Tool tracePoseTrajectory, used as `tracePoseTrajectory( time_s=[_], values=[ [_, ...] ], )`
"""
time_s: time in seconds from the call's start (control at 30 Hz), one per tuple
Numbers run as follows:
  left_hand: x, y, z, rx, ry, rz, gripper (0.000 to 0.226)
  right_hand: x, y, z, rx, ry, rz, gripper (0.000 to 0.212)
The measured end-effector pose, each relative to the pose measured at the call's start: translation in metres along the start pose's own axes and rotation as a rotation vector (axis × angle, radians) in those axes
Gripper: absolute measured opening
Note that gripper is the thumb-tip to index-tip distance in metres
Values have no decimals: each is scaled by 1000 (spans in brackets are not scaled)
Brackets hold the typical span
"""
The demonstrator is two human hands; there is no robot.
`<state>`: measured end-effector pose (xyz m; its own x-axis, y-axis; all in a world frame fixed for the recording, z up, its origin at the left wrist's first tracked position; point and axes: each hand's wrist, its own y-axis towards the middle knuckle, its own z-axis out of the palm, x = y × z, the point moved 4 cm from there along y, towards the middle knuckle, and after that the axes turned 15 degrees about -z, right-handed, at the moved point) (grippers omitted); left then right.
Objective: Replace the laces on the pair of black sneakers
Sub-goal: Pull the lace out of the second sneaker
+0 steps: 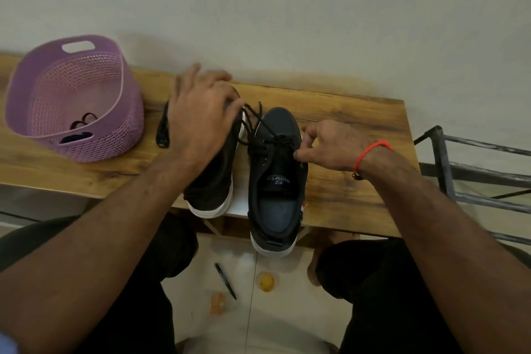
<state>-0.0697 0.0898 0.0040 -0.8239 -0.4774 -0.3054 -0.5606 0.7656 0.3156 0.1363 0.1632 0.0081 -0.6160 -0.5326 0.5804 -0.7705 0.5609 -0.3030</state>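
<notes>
Two black sneakers with white soles stand side by side on the wooden table point(353, 123), toes away from me. My left hand point(198, 115) lies over the front of the left sneaker point(212, 181) and pinches one end of a black lace point(253, 121). That lace runs to the lower eyelets of the right sneaker point(275, 181). My right hand point(330, 146) pinches the lace's other end at the right eyelets. A second black lace point(162, 132) lies loose on the table left of the left sneaker.
A purple perforated basket point(86, 146) stands at the table's left end with dark laces inside. A metal rack point(474, 175) is to the right of the table. A pen point(225, 281), a yellow ball point(266, 282) and an orange object point(217, 302) lie on the floor between my knees.
</notes>
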Motion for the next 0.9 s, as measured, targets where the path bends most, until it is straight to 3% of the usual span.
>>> tracePoseTrajectory(
  time_s=[0.1, 0.23, 0.33, 0.43, 0.53, 0.6, 0.77, 0.9],
  values=[
    [9, 7, -5, -33, -64, -37, 23, -1, 2, 3, 16, -127, -63, 14],
    [-29, -22, 17, 276, -69, 169, 38, 0, 8, 7, 19, -262, -122, 15],
    [-43, -41, 31, 407, 50, 202, 29, -2, 8, 7, 22, -282, -131, 15],
    [-33, -25, 15, 233, 11, 146, 21, -5, 8, 6, 29, -263, -112, 14],
    [-4, 2, -6, 26, -72, -46, 21, -5, 6, 5, 28, -221, -84, 16],
    [5, 8, -8, 15, -89, -95, 26, -5, 7, 5, 24, -212, -84, 17],
    [-32, -28, 27, 426, 1, 148, 58, -7, 9, 8, 16, -191, -91, 14],
    [-30, -32, 38, 592, 84, 119, 90, -13, 11, 8, -25, -188, -82, 17]
  ],
)
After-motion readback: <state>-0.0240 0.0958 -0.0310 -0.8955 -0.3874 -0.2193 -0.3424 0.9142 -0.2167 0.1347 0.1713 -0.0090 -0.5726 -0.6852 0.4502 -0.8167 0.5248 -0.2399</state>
